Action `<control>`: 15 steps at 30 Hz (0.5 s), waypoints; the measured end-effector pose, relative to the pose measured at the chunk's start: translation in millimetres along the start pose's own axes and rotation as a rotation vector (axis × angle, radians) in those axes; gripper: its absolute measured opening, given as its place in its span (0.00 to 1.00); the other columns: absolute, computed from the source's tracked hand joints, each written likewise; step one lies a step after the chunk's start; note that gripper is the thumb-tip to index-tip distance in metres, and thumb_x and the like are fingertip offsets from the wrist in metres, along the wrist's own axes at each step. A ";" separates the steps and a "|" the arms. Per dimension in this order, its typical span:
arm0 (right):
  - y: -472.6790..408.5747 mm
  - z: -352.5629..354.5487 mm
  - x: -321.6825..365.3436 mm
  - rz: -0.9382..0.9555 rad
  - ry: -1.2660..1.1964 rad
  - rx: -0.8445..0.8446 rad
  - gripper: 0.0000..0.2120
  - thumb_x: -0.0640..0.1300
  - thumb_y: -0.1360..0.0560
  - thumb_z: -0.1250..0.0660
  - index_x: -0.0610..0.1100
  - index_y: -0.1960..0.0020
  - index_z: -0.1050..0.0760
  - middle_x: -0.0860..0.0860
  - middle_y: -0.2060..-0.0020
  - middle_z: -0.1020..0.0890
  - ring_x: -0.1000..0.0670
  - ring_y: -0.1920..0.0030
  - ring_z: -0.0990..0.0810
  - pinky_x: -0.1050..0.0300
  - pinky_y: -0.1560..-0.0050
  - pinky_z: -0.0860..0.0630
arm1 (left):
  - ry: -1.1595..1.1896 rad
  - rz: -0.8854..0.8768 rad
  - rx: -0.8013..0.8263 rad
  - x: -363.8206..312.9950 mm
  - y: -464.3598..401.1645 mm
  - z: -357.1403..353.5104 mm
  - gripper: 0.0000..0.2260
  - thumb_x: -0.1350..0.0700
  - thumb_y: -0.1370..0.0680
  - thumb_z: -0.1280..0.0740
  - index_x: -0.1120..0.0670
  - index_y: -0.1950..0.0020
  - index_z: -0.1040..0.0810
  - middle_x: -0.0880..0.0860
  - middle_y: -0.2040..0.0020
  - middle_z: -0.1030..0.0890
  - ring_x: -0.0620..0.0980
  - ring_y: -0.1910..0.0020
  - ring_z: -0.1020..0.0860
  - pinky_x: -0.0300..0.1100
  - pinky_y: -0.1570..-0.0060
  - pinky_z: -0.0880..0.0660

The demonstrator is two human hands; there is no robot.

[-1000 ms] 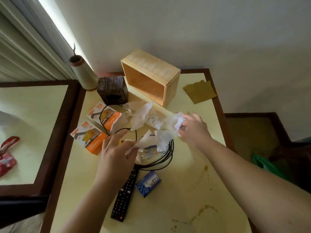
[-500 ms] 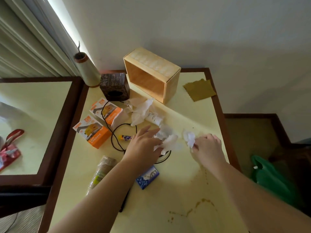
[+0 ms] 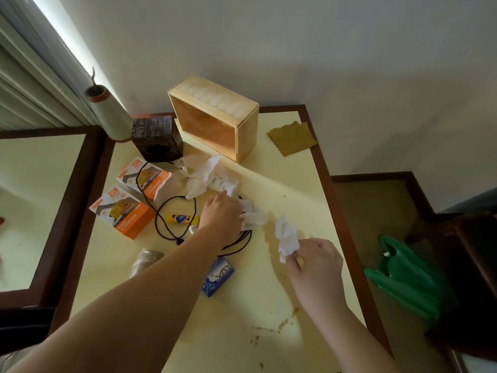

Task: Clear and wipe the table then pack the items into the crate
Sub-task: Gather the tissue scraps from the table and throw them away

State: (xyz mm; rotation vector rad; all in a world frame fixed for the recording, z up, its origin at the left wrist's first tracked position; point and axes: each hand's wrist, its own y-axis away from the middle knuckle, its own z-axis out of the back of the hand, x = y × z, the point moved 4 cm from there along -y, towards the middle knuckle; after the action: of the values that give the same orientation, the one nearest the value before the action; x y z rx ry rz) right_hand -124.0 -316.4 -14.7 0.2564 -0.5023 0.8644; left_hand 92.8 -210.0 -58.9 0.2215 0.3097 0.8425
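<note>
A wooden crate point(image 3: 215, 122) lies on its side at the back of the yellow table point(image 3: 290, 184). My right hand point(image 3: 317, 267) pinches a crumpled white tissue point(image 3: 287, 236) above the table's right side. My left hand point(image 3: 222, 216) grips another crumpled tissue point(image 3: 254, 215) over a coil of black cable point(image 3: 172, 211). More tissue point(image 3: 201, 173) and a white tube point(image 3: 224, 184) lie in front of the crate. Two orange charger boxes point(image 3: 122, 211) sit at the left. A blue soap box point(image 3: 218, 275) lies near my left forearm.
An olive cloth point(image 3: 291, 138) lies at the back right corner. A dark box point(image 3: 157, 138) and a thread cone point(image 3: 107, 113) stand at the back left. Brown stains point(image 3: 279, 324) mark the near tabletop. A green plastic bag point(image 3: 403, 278) hangs off to the right. A second table point(image 3: 40, 197) adjoins on the left.
My right hand has drawn back toward me and to the right with its tissue. My left hand has reached forward to the middle and taken hold of a second tissue.
</note>
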 end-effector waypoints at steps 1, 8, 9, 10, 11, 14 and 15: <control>2.9 1.3 0.5 0.001 -0.012 -0.011 0.07 0.44 0.24 0.31 0.55 0.57 0.19 0.62 0.58 0.19 0.54 0.46 0.27 0.39 0.36 0.30 | 0.004 -0.008 -0.028 0.4 1.3 1.5 0.11 0.52 0.18 0.34 0.48 0.37 0.18 0.50 0.28 0.23 0.51 0.19 0.41 0.51 0.23 0.40; 12.9 19.8 29.2 0.132 -0.122 -0.158 0.08 0.40 0.26 0.27 0.51 0.60 0.20 0.70 0.63 0.26 0.54 0.51 0.27 0.39 0.47 0.24 | 0.317 -0.062 -0.487 19.6 61.7 24.8 0.09 0.61 0.22 0.28 0.53 0.45 0.12 0.49 0.48 0.13 0.56 0.42 0.23 0.51 0.44 0.25; 14.4 20.6 36.9 0.157 -0.125 -0.157 0.07 0.41 0.25 0.29 0.51 0.61 0.21 0.71 0.63 0.26 0.54 0.50 0.27 0.39 0.47 0.24 | 0.367 -0.052 -0.552 25.5 82.8 27.2 0.09 0.61 0.23 0.27 0.53 0.45 0.12 0.49 0.49 0.13 0.55 0.44 0.23 0.49 0.46 0.24; 16.3 20.1 46.3 0.194 -0.126 -0.161 0.06 0.41 0.25 0.28 0.50 0.60 0.21 0.71 0.63 0.27 0.54 0.51 0.27 0.39 0.48 0.23 | 0.400 -0.038 -0.597 32.6 106.1 29.0 0.09 0.61 0.23 0.26 0.54 0.44 0.12 0.48 0.50 0.13 0.54 0.46 0.23 0.46 0.47 0.25; 19.4 18.9 57.1 0.237 -0.131 -0.166 0.06 0.39 0.26 0.27 0.48 0.59 0.20 0.69 0.62 0.27 0.53 0.51 0.26 0.39 0.49 0.23 | 0.421 -0.013 -0.620 42.7 130.6 28.3 0.09 0.60 0.23 0.25 0.53 0.43 0.12 0.48 0.50 0.13 0.54 0.46 0.23 0.45 0.48 0.25; 32.7 5.3 98.4 0.360 -0.141 -0.157 0.06 0.37 0.27 0.26 0.46 0.53 0.16 0.60 0.58 0.19 0.49 0.49 0.23 0.38 0.50 0.23 | 0.443 0.125 -0.656 86.1 212.8 15.7 0.11 0.58 0.23 0.24 0.51 0.41 0.13 0.47 0.47 0.14 0.51 0.44 0.22 0.47 0.48 0.22; 39.5 -2.6 114.5 0.404 -0.146 -0.147 0.07 0.37 0.27 0.26 0.45 0.51 0.15 0.57 0.56 0.17 0.48 0.48 0.23 0.38 0.50 0.23 | 0.446 0.179 -0.682 102.8 242.2 9.6 0.11 0.58 0.24 0.24 0.51 0.42 0.13 0.47 0.47 0.14 0.51 0.45 0.22 0.48 0.50 0.21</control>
State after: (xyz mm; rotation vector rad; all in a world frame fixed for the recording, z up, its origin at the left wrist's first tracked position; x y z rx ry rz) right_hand -91.7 -214.9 43.1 0.0829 -0.7665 1.2005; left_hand -8.1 24.0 7.3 -0.5900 0.4023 1.1252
